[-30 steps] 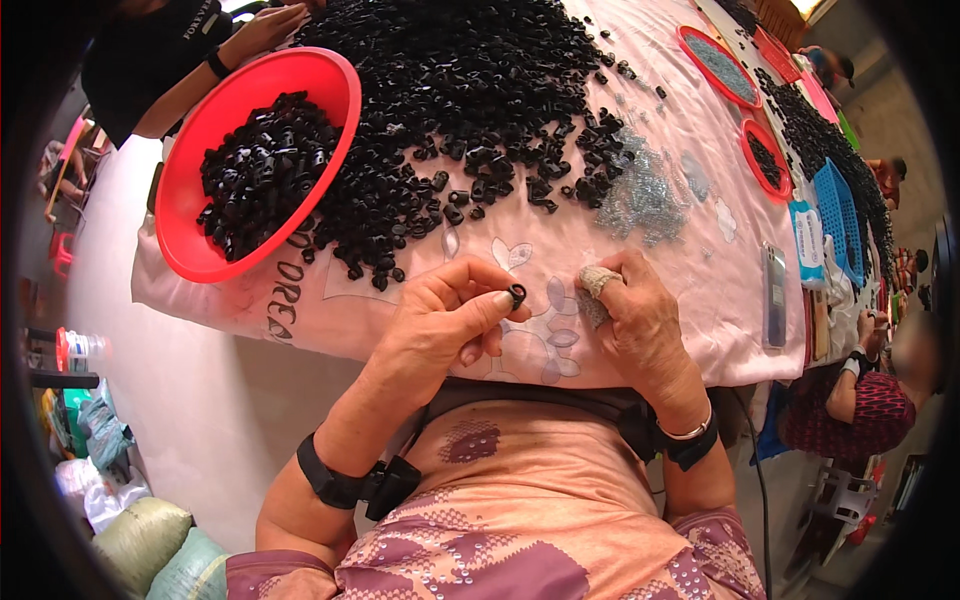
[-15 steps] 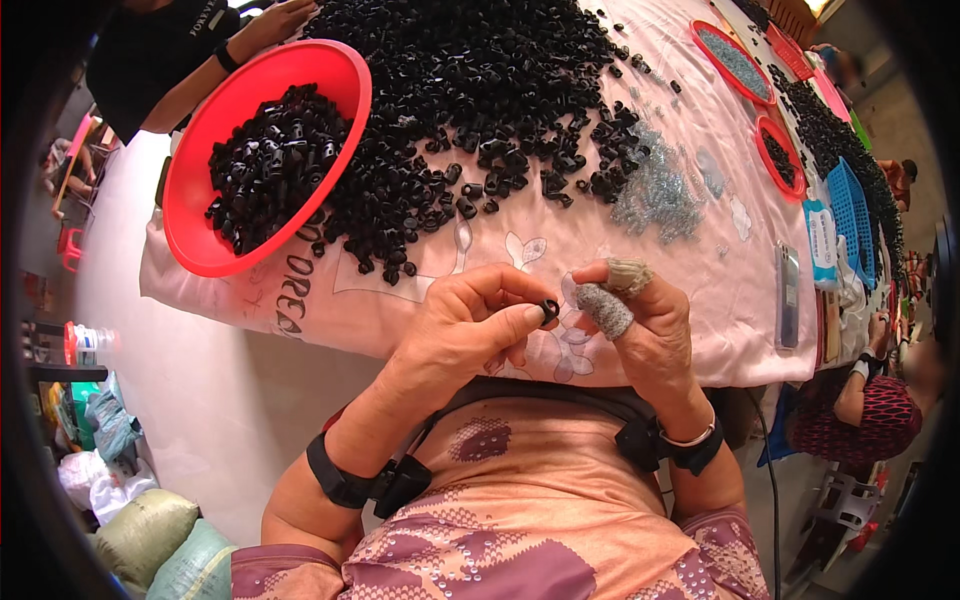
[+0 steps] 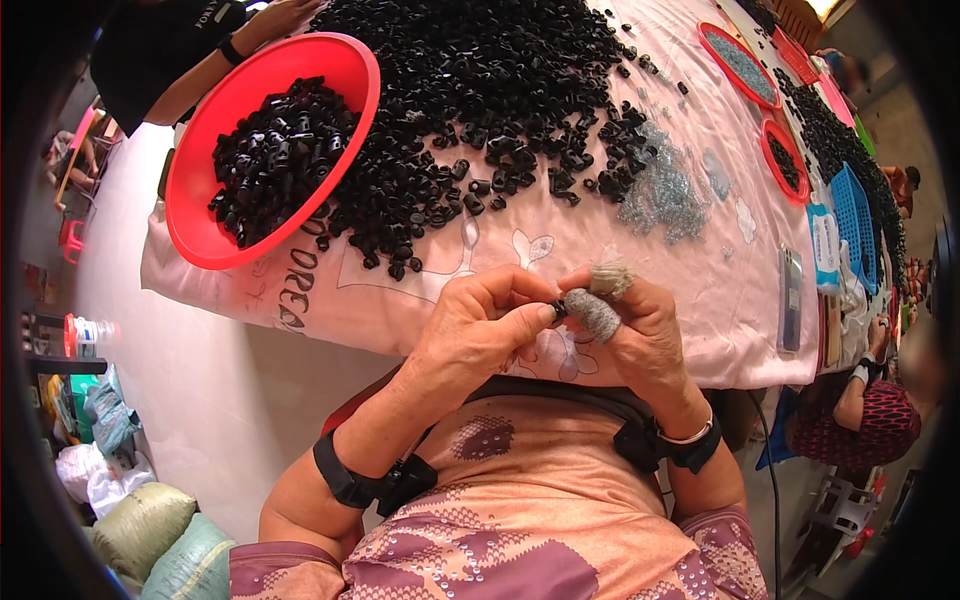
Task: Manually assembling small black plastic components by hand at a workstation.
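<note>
**Small black part pinched between both hands at the table edge**

Small black part (image 3: pixel 557 309) sits just below the middle of the frame, caught between the fingertips of the left hand (image 3: pixel 478 330) and the right hand (image 3: pixel 625 325). The left thumb and forefinger close on it from the left; the right hand meets it with a thumb and finger wrapped in grey fabric guards (image 3: pixel 592 314). Both grips are pinched tight on the part, though whether a second piece sits between them is too small to tell.

Both hands hover over the near edge of the pink tablecloth (image 3: pixel 520 240). Toward the top centre lies a large heap of black parts (image 3: pixel 480 90), with a red bowl (image 3: pixel 345 85) of the same parts at upper left and a small pile of silvery metal pieces (image 3: pixel 660 200) right of centre.

By the look of it, this is a fitting or checking step on one piece; the next move would call for a steady pinch and fine fingertip control.
</note>
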Demonstrator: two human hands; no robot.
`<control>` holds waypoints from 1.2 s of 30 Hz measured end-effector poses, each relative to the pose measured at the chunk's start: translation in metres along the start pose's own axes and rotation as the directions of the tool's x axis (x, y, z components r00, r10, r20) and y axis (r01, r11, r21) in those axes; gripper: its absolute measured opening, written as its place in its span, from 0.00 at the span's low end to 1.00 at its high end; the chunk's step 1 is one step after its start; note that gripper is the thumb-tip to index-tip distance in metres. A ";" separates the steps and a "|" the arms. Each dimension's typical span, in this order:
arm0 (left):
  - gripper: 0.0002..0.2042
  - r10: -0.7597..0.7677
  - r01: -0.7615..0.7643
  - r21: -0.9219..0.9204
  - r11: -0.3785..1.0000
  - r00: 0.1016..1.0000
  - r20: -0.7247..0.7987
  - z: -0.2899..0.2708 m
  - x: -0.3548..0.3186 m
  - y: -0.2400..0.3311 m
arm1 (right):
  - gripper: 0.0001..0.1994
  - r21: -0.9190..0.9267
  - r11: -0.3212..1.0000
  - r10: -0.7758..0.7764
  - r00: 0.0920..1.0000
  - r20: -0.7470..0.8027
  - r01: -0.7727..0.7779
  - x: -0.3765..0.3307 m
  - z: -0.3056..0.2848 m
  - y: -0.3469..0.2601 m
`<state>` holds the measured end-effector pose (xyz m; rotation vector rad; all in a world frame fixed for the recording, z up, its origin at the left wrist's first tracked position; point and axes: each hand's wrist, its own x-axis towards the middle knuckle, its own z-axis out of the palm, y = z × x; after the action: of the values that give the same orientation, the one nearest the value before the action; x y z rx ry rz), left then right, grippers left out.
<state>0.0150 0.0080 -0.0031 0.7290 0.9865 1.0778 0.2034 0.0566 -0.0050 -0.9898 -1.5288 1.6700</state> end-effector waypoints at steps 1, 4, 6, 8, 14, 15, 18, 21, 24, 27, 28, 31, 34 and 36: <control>0.09 0.000 0.000 0.000 1.000 1.000 0.000 0.000 0.000 0.000 | 0.09 0.004 1.000 0.017 0.999 0.033 -0.018 0.000 0.000 0.000; 0.08 -0.010 0.010 -0.008 1.000 1.000 0.015 0.000 0.000 0.000 | 0.10 0.039 0.999 -0.024 0.999 0.029 0.023 -0.002 0.001 0.001; 0.08 -0.004 0.004 -0.010 1.000 1.000 0.013 0.002 -0.001 0.001 | 0.10 0.023 1.000 0.008 0.999 0.048 -0.009 -0.003 -0.002 -0.001; 0.08 -0.010 0.010 -0.016 1.000 1.000 0.011 0.002 -0.001 0.000 | 0.10 0.007 0.999 0.041 0.997 0.069 -0.042 -0.003 -0.003 -0.004; 0.08 0.007 -0.007 -0.007 1.000 1.000 -0.005 0.002 -0.001 0.002 | 0.12 0.079 0.991 0.106 0.993 0.050 -0.110 -0.002 -0.001 -0.003; 0.08 0.015 -0.015 0.011 1.000 1.000 -0.005 0.002 -0.001 0.002 | 0.12 0.153 0.981 0.108 0.991 0.075 -0.118 -0.002 0.000 -0.004; 0.06 -0.006 0.007 -0.042 0.999 1.000 0.025 0.005 -0.005 0.007 | 0.13 0.222 0.969 0.089 0.992 0.093 -0.107 0.000 0.001 -0.001; 0.08 -0.005 0.005 -0.027 1.000 1.000 0.003 0.006 -0.005 0.007 | 0.12 0.270 0.958 0.073 0.991 0.109 -0.100 0.000 0.001 -0.002; 0.08 -0.003 0.004 -0.042 0.999 1.000 0.013 0.005 -0.004 0.007 | 0.11 0.345 0.929 0.100 0.987 0.122 -0.137 0.001 -0.002 0.003; 0.08 -0.003 0.003 0.004 1.000 1.000 0.013 0.003 -0.003 0.005 | 0.10 0.398 0.902 0.136 0.986 0.098 -0.164 0.002 -0.003 0.003; 0.08 -0.003 0.003 0.004 1.000 1.000 0.012 0.003 -0.003 0.003 | 0.09 0.430 0.887 0.147 0.986 0.083 -0.169 0.002 -0.002 0.003; 0.08 -0.020 0.021 -0.029 0.999 1.000 0.024 0.004 -0.003 0.000 | 0.10 0.482 0.866 0.152 0.988 0.004 -0.135 0.002 0.002 0.004; 0.08 -0.018 0.018 -0.002 1.000 0.999 0.030 0.003 -0.002 -0.002 | 0.11 0.462 0.878 0.132 0.991 0.023 -0.127 0.002 0.002 0.005; 0.08 -0.024 0.024 -0.003 1.000 0.999 0.043 0.003 -0.002 -0.005 | 0.11 0.478 0.869 0.125 0.992 0.035 -0.126 0.002 0.001 0.005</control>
<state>0.0188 0.0043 -0.0055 0.7331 0.9544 1.0388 0.2014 0.0575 -0.0104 -0.8244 -0.9821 2.0105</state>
